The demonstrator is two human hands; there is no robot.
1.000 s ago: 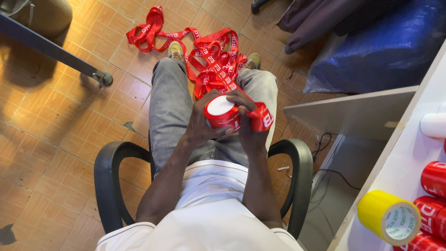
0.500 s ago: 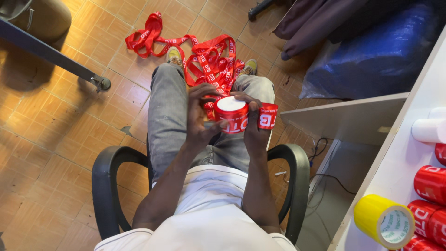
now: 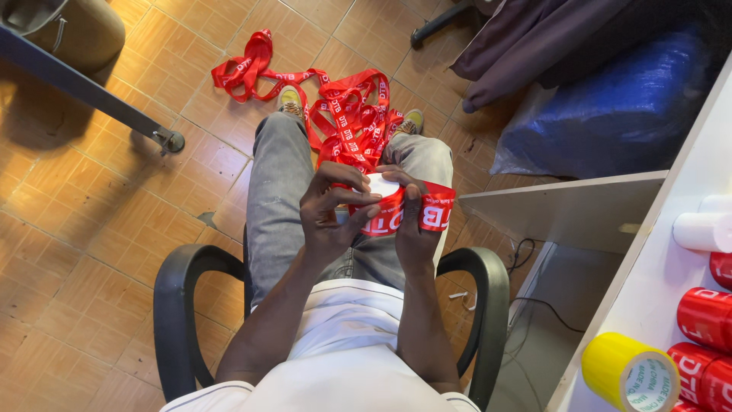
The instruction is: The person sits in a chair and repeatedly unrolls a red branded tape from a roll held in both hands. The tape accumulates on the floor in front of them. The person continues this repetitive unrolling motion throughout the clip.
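A person sits in a black armchair (image 3: 179, 305), seen from above, with both hands raised over the lap. The left hand (image 3: 329, 217) is closed around a roll (image 3: 379, 200) of red tape with a white core, its fingers curled over the roll's top and near side. The right hand (image 3: 413, 229) grips the roll's right side and pinches the red tape strip (image 3: 436, 210) that comes off it, thumb pressed on the strip. The roll sits between the two hands, just above the knees in grey jeans (image 3: 278, 198).

Beyond the knees, a long loose tangle of red tape (image 3: 335, 111) lies on the tiled floor (image 3: 99, 229) by the shoes and trails off to the far left. A dark metal leg (image 3: 91, 95) crosses the floor at far left, with a tan bag (image 3: 69, 30) behind it.

On the right stands a white table (image 3: 656, 259). On its near end lie a yellow roll (image 3: 629, 374) and several red rolls (image 3: 705, 317), with a white roll (image 3: 701, 229) farther along. Past the table, a blue sack (image 3: 618, 114) rests on the floor under dark cloth (image 3: 526, 46).
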